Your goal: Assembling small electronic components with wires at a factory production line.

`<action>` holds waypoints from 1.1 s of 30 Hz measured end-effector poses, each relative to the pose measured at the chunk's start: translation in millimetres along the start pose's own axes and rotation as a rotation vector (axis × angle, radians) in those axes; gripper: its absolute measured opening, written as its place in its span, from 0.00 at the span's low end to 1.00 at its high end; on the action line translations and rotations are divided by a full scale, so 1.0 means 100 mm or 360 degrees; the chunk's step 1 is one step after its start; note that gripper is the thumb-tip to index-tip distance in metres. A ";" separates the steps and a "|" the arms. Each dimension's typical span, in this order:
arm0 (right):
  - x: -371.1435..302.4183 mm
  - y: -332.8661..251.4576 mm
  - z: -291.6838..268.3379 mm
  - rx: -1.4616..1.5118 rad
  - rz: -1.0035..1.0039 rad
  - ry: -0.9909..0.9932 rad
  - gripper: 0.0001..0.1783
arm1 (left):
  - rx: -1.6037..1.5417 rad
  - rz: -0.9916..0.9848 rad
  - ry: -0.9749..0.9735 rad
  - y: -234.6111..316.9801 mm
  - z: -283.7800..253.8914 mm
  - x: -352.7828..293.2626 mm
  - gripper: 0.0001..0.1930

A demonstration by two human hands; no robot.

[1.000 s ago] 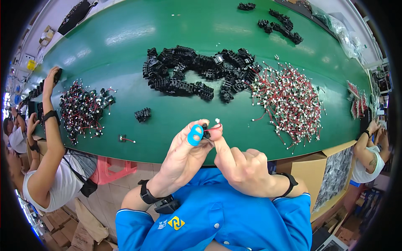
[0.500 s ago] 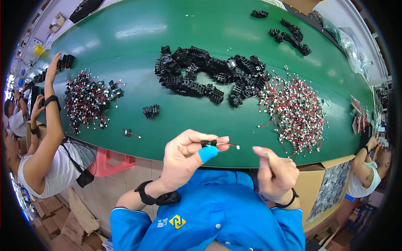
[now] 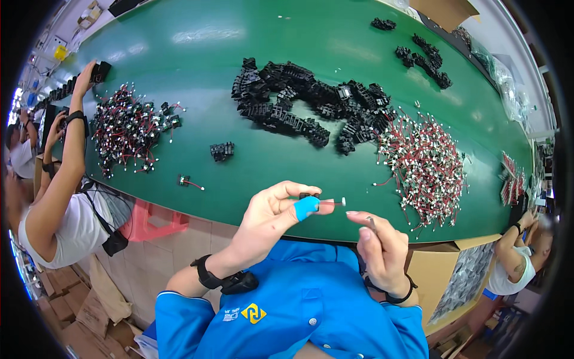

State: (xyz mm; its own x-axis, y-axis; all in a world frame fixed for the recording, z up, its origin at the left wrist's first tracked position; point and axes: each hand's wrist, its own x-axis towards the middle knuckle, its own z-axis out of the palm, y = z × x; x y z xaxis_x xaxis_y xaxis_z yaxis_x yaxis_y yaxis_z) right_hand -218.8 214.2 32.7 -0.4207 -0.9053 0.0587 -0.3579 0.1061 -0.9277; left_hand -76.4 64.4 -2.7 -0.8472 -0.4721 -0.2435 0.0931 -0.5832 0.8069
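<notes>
My left hand (image 3: 272, 212), with blue tape around the thumb, pinches a small black plastic part (image 3: 308, 195) above the near table edge. From it a short red wire with a white connector (image 3: 343, 202) sticks out toward the right. My right hand (image 3: 382, 242) is just to the right of that connector, apart from it, fingers curled. A small dark sliver shows at its fingertips, too small to name. Beyond my hands lie a short row of black plastic parts (image 3: 222, 151) and a single wired part (image 3: 186, 181).
Black housings (image 3: 281, 116) lie in winding rows mid-table. At left is a heap of wired black parts (image 3: 131, 128); at right, a heap of red wires with white connectors (image 3: 421, 170). Co-workers sit on both sides. An open carton (image 3: 439, 269) stands at my right, a red stool (image 3: 152, 221) at left.
My right hand has moved left, nearer the connector, and its fingers point more toward it. My left hand has shifted slightly right and turned. The whole view has shifted a little.
</notes>
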 end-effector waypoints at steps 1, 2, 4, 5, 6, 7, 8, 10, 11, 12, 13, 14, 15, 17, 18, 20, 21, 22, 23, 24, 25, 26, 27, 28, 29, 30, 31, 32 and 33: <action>0.01 -0.01 -0.01 0.0002 0.0078 0.0016 0.13 | -0.0191 -0.0080 -0.0034 -0.01 -0.04 -0.01 0.12; 0.02 -0.04 -0.03 0.0003 0.0155 0.0030 0.13 | -0.0383 -0.0158 -0.0069 -0.02 -0.07 -0.02 0.13; 0.04 -0.05 -0.05 0.0093 0.0268 0.0014 0.13 | -0.0407 -0.0148 -0.0049 -0.03 -0.13 -0.05 0.13; 0.03 -0.04 -0.05 0.0103 0.0283 0.0018 0.13 | -0.0425 -0.0148 -0.0040 -0.02 -0.15 -0.07 0.14; 0.03 -0.04 -0.04 0.0115 0.0297 0.0019 0.13 | -0.0428 -0.0137 -0.0028 0.02 -0.22 -0.12 0.14; 0.01 -0.02 -0.02 0.0044 0.0215 0.0020 0.13 | -0.0392 -0.0066 0.0048 0.11 -0.36 -0.17 0.15; 0.01 0.01 0.00 0.0050 0.0204 0.0021 0.13 | -0.0352 0.0006 0.0122 0.22 -0.51 -0.22 0.16; -0.02 0.05 -0.02 -0.0148 0.0235 0.0103 0.12 | 0.0324 0.0590 0.0669 0.57 -0.84 -0.33 0.16; -0.02 0.07 -0.05 -0.0088 0.0459 0.0082 0.12 | 0.0805 0.0654 0.0950 0.76 -1.09 -0.42 0.16; 0.04 0.08 -0.02 -0.0092 0.0456 0.0087 0.12 | 0.1287 0.0703 0.1219 0.91 -1.32 -0.47 0.17; 0.15 0.05 0.05 -0.0168 0.0350 0.0003 0.12 | 0.1290 0.0594 0.1280 1.06 -1.44 -0.50 0.18; 0.27 0.03 0.14 -0.0243 0.0245 -0.0070 0.12 | 0.1293 0.0487 0.1331 1.18 -1.53 -0.48 0.20; 0.39 0.01 0.29 -0.0273 0.0074 -0.0173 0.11 | 0.1353 0.0466 0.1347 1.24 -1.59 -0.46 0.21; 0.65 -0.01 0.64 -0.0414 -0.0213 -0.0358 0.11 | 0.1448 0.0479 0.1462 1.30 -1.74 -0.35 0.25; 0.79 -0.02 0.79 -0.0486 -0.0353 -0.0399 0.15 | 0.1447 0.0500 0.1438 1.34 -1.71 -0.29 0.25; 1.07 0.02 1.05 -0.0617 -0.0292 -0.0520 0.22 | 0.1915 0.0385 0.1645 1.41 -1.61 -0.24 0.27; 1.19 0.05 1.14 -0.0559 -0.0273 -0.0511 0.26 | 0.2014 0.0597 0.1695 1.41 -1.60 -0.28 0.29; 1.29 0.11 1.22 -0.0507 -0.0247 -0.0494 0.29 | 0.2046 0.0812 0.1736 1.38 -1.58 -0.32 0.29; 1.35 0.20 1.29 -0.0519 -0.0248 -0.0473 0.29 | 0.1991 0.0850 0.1594 1.37 -1.50 -0.36 0.30; 1.40 0.30 1.34 -0.0436 -0.0224 -0.0455 0.28 | 0.1935 0.0885 0.1449 1.33 -1.39 -0.40 0.31; 1.43 0.35 1.41 -0.0343 -0.0213 -0.0466 0.28 | 0.2007 0.0753 0.1228 1.24 -1.27 -0.47 0.32; 1.45 0.39 1.43 -0.0357 -0.0212 -0.0460 0.28 | 0.2061 0.0624 0.0985 1.13 -1.13 -0.48 0.33; 1.47 0.39 1.45 -0.0257 -0.0146 -0.0504 0.26 | 0.2237 0.0620 0.0849 0.95 -1.06 -0.48 0.34; 1.50 0.39 1.48 -0.0161 -0.0077 -0.0552 0.23 | 0.2406 0.0612 0.0711 0.74 -1.05 -0.44 0.35; 1.51 0.34 1.46 -0.0124 0.0056 -0.0527 0.20 | 0.2378 0.0511 0.0699 0.63 -1.03 -0.40 0.36; 1.49 0.28 1.41 -0.0137 0.0053 -0.0525 0.20 | 0.2349 0.0413 0.0684 0.56 -0.99 -0.37 0.36; 1.44 0.22 1.33 -0.0122 0.0102 -0.0589 0.20 | 0.2371 0.0413 0.0680 0.54 -0.94 -0.33 0.38; 1.39 0.14 1.25 -0.0104 0.0134 -0.0673 0.21 | 0.2425 0.0581 0.0676 0.53 -0.86 -0.33 0.37; 1.29 0.07 1.16 -0.0128 0.0096 -0.0694 0.20 | 0.2190 0.0615 0.0567 0.50 -0.81 -0.32 0.35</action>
State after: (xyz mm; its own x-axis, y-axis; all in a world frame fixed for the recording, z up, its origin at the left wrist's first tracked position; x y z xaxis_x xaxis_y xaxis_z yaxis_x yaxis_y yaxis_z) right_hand -179.3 50.1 -9.3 -0.0579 -0.9835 -0.1716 -0.4144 0.1800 -0.8921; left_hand -2.6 -3.3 2.4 -0.6963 -0.7021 0.1491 -0.4539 0.5916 0.6663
